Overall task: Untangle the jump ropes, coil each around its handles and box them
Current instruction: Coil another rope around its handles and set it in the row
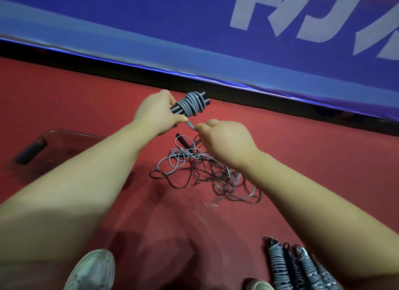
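My left hand (156, 114) grips a pair of black handles with grey rope coiled around them (191, 104), held up over the red floor. My right hand (224, 138) pinches the loose grey end of that rope (191, 124) just below the coil. Beneath my hands lies a tangle of grey and dark ropes (207, 173) with a black handle (182, 141) sticking out of it. A clear plastic box (64, 138) sits at the left with one black handle (30, 152) inside.
Several coiled rope bundles (302, 270) lie on the floor at the lower right. A blue banner wall (194, 31) with a black base runs across the back. My shoes (92, 270) show at the bottom edge.
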Demonstrator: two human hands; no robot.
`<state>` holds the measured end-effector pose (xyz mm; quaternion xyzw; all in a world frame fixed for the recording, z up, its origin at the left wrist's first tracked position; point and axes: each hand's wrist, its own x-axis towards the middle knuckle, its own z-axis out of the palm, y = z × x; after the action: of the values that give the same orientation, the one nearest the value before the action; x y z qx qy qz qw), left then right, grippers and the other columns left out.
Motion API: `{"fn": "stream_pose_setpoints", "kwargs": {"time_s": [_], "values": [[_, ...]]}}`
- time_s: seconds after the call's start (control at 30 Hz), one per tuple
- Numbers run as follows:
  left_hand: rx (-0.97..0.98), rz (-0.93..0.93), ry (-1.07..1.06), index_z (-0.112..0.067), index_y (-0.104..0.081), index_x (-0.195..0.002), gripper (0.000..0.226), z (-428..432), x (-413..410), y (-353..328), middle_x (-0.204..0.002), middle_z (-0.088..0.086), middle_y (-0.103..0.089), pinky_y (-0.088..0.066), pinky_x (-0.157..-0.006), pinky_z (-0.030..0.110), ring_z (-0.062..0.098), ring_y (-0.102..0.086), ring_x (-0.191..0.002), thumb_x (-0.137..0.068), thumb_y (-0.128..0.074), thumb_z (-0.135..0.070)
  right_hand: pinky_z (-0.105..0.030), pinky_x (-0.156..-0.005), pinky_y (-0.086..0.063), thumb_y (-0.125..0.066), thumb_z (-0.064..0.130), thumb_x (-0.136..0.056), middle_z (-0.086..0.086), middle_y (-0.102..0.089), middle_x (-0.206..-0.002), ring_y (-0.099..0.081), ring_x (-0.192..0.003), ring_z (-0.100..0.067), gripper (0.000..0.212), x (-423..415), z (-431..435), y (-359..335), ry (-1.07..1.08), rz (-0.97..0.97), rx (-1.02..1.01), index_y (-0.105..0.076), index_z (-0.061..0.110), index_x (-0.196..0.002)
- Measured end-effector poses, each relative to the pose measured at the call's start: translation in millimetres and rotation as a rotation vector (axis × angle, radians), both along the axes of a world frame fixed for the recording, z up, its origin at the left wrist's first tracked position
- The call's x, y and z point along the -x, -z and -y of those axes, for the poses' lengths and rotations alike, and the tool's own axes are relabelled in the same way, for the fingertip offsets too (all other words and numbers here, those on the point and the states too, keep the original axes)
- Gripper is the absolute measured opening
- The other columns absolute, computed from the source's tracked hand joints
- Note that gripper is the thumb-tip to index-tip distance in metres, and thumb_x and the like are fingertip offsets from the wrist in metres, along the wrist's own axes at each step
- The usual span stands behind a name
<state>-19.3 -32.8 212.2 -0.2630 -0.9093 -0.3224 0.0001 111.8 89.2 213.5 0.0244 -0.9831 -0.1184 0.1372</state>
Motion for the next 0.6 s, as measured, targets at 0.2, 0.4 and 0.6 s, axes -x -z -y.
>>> {"fn": "stream_pose_setpoints", "kwargs": {"time_s": [0.2, 0.4, 0.6], "values": [[0.059, 0.14, 0.269, -0.021, -0.057, -0.093, 0.029, -1, -9, -1, -0.065, -0.006, -0.065, -0.045, -0.048, 0.019, 0.007, -0.058, -0.051, -0.075, -0.077, -0.031, -0.031, -0.059, -0.028, -0.044, 0.017, -0.093, -0.004, -0.061, -0.1, -0.057, -0.092, -0.029, 0.031, -7, -10, -35, -0.227, 0.006, -0.21, -0.06, 0.019, -0.119], [0.31, 0.137, 0.593, -0.021, -0.054, -0.09, 0.026, -7, -31, -5, -0.058, -0.015, -0.054, -0.032, -0.041, 0.007, -0.009, -0.048, -0.041, -0.078, -0.076, -0.025, -0.037, -0.073, -0.044, -0.049, 0.034, -0.092, -0.001, -0.064, -0.1, -0.057, -0.095, -0.028, 0.027, -5, -24, -52, -0.263, 0.108, -0.18, -0.065, 0.024, -0.112], [0.351, 0.216, 0.73, -0.017, -0.048, -0.085, 0.036, -16, -43, -4, -0.061, -0.007, -0.062, -0.033, -0.041, 0.01, -0.004, -0.049, -0.041, -0.072, -0.081, -0.026, -0.034, -0.07, -0.042, -0.065, 0.047, -0.079, 0.001, -0.064, -0.095, -0.058, -0.092, -0.02, 0.035, 4, -53, -41, -0.217, 0.212, 0.204, -0.069, 0.018, -0.1]]}}
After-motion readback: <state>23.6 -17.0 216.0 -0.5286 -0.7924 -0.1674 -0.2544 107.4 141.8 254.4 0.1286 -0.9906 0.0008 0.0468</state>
